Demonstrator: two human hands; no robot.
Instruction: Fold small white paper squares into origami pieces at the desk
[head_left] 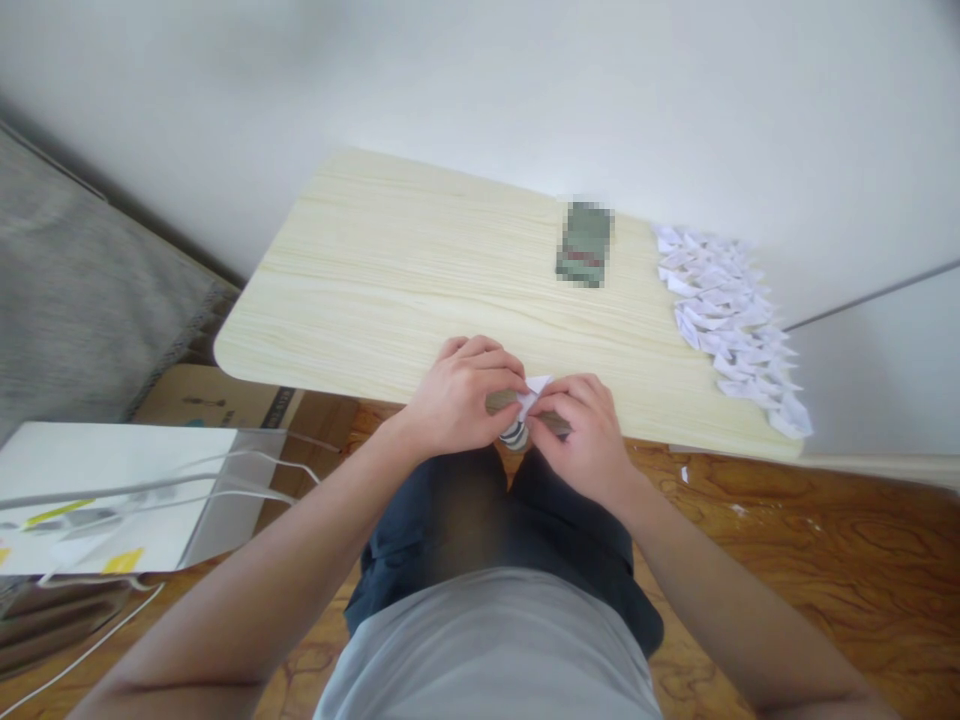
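Between my two hands is a small piece of folded white paper [535,386], held at the table's front edge. My left hand [471,392] pinches its left side between thumb and fingers. From the right, my right hand [581,430] grips the lower part with thumb and forefinger. The fingertips of both hands hide some of the folds. Many similar folded white paper pieces [724,310] lie in overlapping rows at the right end of the pale wooden table [390,260].
A blurred-out greenish rectangular object [585,245] lies toward the table's back edge. To the left stand a white box [112,450] with white cables across it and a cardboard box [206,400]. Paper scraps [739,510] are on the wooden floor. A white wall rises behind the table.
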